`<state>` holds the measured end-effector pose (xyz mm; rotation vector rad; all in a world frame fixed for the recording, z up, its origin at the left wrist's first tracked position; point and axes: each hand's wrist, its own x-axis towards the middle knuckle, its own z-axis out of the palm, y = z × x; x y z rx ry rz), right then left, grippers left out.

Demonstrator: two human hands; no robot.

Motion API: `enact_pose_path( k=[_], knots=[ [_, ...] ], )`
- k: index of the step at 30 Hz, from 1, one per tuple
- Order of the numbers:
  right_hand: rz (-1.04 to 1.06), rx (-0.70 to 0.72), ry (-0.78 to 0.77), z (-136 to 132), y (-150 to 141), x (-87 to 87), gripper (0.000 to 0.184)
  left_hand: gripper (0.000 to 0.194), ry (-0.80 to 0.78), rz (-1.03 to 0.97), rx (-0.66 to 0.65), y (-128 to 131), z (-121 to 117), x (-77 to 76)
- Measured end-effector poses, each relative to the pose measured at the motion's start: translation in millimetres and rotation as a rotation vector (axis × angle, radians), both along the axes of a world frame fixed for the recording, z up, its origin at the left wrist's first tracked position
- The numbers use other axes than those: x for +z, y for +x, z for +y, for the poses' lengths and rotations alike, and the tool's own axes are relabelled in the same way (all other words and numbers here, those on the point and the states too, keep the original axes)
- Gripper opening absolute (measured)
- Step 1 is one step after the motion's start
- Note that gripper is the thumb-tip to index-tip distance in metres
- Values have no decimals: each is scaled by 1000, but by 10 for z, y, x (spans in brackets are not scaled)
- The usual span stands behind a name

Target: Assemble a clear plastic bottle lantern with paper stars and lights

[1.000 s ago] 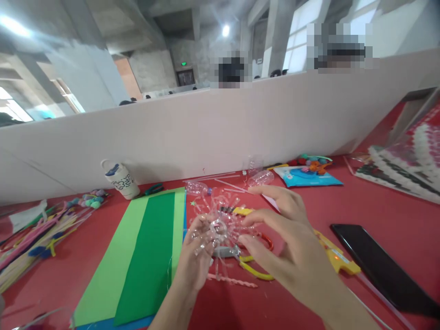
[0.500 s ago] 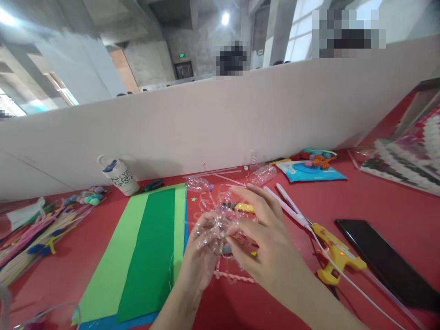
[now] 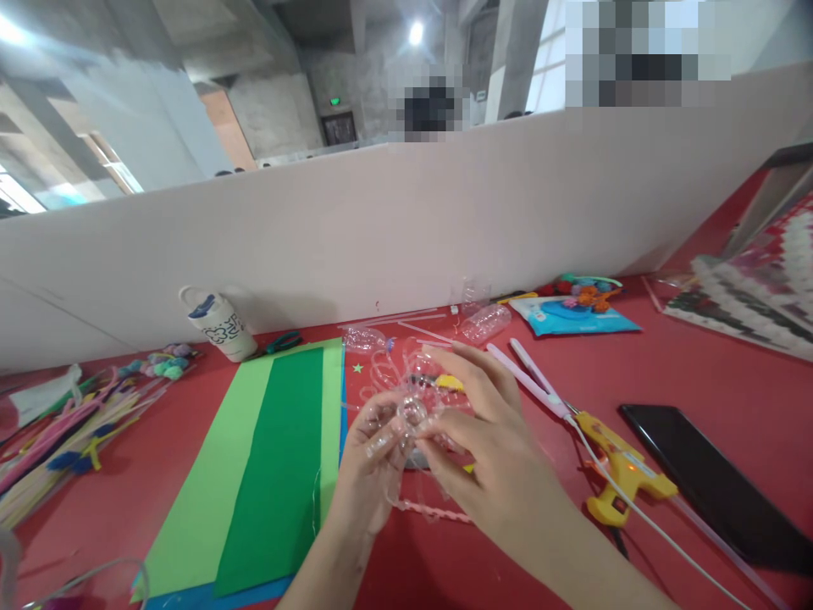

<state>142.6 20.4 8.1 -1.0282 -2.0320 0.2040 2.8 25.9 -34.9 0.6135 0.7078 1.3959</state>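
Observation:
Between my two hands is a clear plastic piece (image 3: 414,410), cut into curling strips that spread out from a round, ring-like middle; it looks like part of a cut bottle. My left hand (image 3: 376,449) grips it from the left, thumb and fingers closed near the middle. My right hand (image 3: 478,415) pinches it near the centre with thumb and index finger, the other fingers raised above. Partly hidden behind the strips lies a yellow and black tool (image 3: 450,383). Below the hands runs a pink twisted strip (image 3: 435,511).
Green sheets (image 3: 273,474) lie left, beside pipe cleaners (image 3: 69,440). A white tumbler (image 3: 222,326) stands by the partition (image 3: 318,237). On the right are a yellow glue gun (image 3: 626,474) with a cable, a pink hair straightener (image 3: 533,381), a phone (image 3: 711,483) and a blue packet (image 3: 577,315).
The clear plastic piece has turned slightly, so its round middle shows more plainly. My left thumb has shifted a little; my right hand stays nearly in place.

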Motion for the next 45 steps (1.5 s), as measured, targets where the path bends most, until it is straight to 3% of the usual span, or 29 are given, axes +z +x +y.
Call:
enact_pose_path(
  k=[15, 23, 29, 35, 41, 45],
  knots=[
    [30, -89, -2, 3, 37, 61, 7, 21, 25, -50, -15, -20, 9, -76],
    [186, -87, -150, -9, 182, 138, 6, 19, -6, -111, -65, -49, 8, -99],
    [232, -82, -175, -22, 205, 155, 11, 20, -65, -131, -36, -52, 2, -106],
    [253, -78, -58, -19, 239, 168, 12, 27, -195, -172, 2, -73, 5, -108],
    [52, 61, 96, -34, 232, 191, 15, 26, -108, -192, -29, -60, 23, -93],
    [21, 123, 96, -26, 229, 186, 17, 25, -110, -220, 3, -145, -48, -240]
  ],
)
